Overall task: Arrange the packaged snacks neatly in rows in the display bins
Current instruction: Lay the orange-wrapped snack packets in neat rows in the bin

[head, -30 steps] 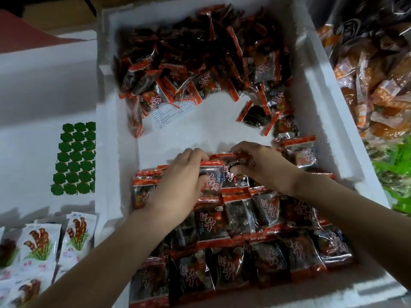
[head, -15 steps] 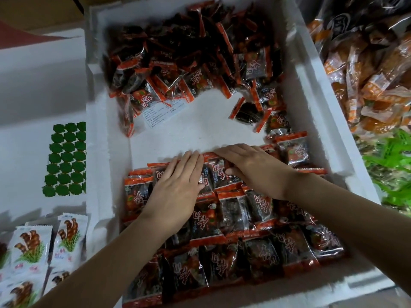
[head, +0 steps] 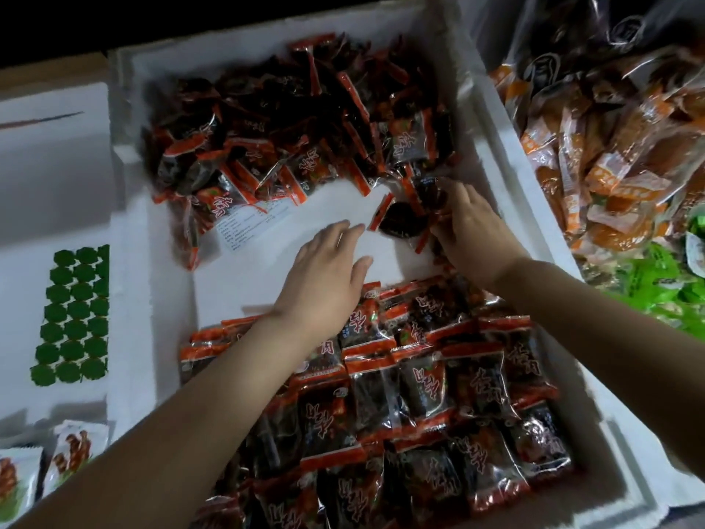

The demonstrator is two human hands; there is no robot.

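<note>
Now right hand (head: 473, 231) is reaching into loose packets (head: 290, 120), grip unclear.
Left hand (head: 328, 269) hovering open; snagged extras could mess rows (head: 438, 376).

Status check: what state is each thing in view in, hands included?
foam bin, partly sorted, bare strip across the mid-floor
left hand, open, fingers straight, over that bare strip
right hand, fingers on loose packets by the right wall, grip unclear
near packets, laid in overlapping rows
far packets, jumbled heap
orange packets, heaped loose in the next bin
</note>
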